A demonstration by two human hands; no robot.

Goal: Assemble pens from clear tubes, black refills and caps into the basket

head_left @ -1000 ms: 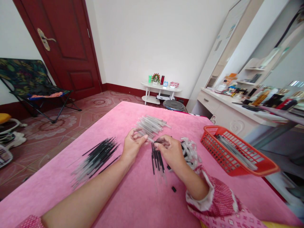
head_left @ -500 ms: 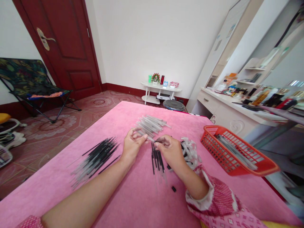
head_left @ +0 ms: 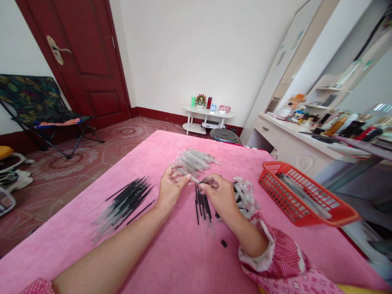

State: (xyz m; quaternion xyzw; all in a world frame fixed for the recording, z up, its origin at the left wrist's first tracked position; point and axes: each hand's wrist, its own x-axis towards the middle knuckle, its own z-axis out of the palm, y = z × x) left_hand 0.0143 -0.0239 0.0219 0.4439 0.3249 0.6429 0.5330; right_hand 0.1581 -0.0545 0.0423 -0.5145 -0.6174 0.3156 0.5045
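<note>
My left hand (head_left: 173,180) pinches a translucent grey pen barrel (head_left: 194,179) between thumb and fingers. At the barrel's right end, my right hand (head_left: 218,188) has its fingertips closed on a small dark piece, mostly hidden, which looks like a black pen part. Beyond my hands lies a pile of clear pen barrels (head_left: 197,160). Below them is a small bunch of black pen refills (head_left: 203,206). A bigger heap of black-and-clear refills (head_left: 125,206) lies to the left. White and black pen caps (head_left: 246,194) are heaped behind my right wrist.
A pink cloth (head_left: 171,253) covers the table. One loose black cap (head_left: 224,243) lies near my right forearm. At the right stands an orange basket (head_left: 294,204) holding long grey sticks. A dresser (head_left: 290,143) with bottles is beyond it; a folding chair (head_left: 45,106) stands at far left.
Almost nothing differs. Both hands stay closed at the barrel in the same place, and the piles lie as before.
</note>
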